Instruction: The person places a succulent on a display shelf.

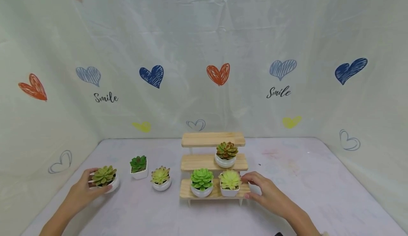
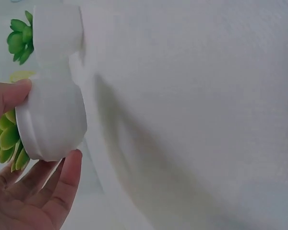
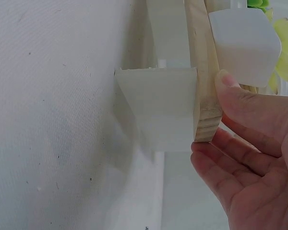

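Observation:
My left hand (image 1: 84, 190) holds a green succulent (image 1: 104, 176) in a round white pot (image 2: 53, 120). The thumb is on one side of that pot and the fingers are on the other, with a shadow on the table beneath. At the right end of a three-tier wooden plant stand (image 1: 213, 162), my right hand (image 1: 266, 193) grips the lowest board (image 3: 209, 115), thumb towards the front and fingertips at its end. Close beside the thumb, a pale yellow-green succulent (image 1: 230, 180) in a square white pot (image 3: 247, 45) sits on that board.
A bright green succulent (image 1: 202, 179) shares the lowest tier; a reddish-brown one (image 1: 226, 151) stands on the middle tier. Left of the stand, a dark green succulent (image 1: 138, 164) and a pink-tipped one (image 1: 160, 176) rest on the white table (image 1: 134, 214). A heart-printed curtain (image 1: 191, 34) surrounds the back and sides.

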Available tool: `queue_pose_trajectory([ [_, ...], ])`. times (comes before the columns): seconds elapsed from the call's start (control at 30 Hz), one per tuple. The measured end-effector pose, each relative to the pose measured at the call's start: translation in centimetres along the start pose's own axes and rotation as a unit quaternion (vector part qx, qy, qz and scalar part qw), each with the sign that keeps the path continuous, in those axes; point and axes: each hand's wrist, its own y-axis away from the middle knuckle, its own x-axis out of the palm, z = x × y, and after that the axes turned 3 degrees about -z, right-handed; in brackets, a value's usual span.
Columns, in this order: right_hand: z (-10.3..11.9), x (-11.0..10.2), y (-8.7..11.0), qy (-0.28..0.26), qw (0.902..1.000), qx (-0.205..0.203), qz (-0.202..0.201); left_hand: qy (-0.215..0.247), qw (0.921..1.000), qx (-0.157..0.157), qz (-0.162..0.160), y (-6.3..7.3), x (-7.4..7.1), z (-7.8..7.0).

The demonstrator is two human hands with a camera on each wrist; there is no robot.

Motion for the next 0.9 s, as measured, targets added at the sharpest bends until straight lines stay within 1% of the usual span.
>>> queue_pose_trajectory([
  [0.17,-0.1,0.0,-0.1,0.0,1.0,0.001,0.0,-0.012,0.9984,0.033,-0.045,0.3,-0.2,-1.0],
  [0.3,0.0,0.0,-0.1,-0.001,1.0,-0.005,-0.003,-0.015,0.9961,0.046,-0.073,0.8,-0.2,-2.0],
  [0.4,0.0,0.1,-0.1,-0.004,1.0,-0.009,-0.001,-0.004,0.994,0.054,-0.095,1.4,-0.1,-3.0],
  [0.53,0.1,0.0,-0.1,-0.004,1.0,-0.002,0.0,0.013,0.9915,0.068,-0.11,1.9,0.0,-4.6],
  [0.7,0.1,-0.1,-0.1,-0.007,0.9999,0.007,0.001,0.017,0.9893,0.079,-0.122,2.2,0.3,-6.6],
  [0.9,-0.1,-0.1,0.0,-0.012,0.9999,0.008,0.002,0.03,0.988,0.098,-0.116,2.4,1.0,-9.4],
])
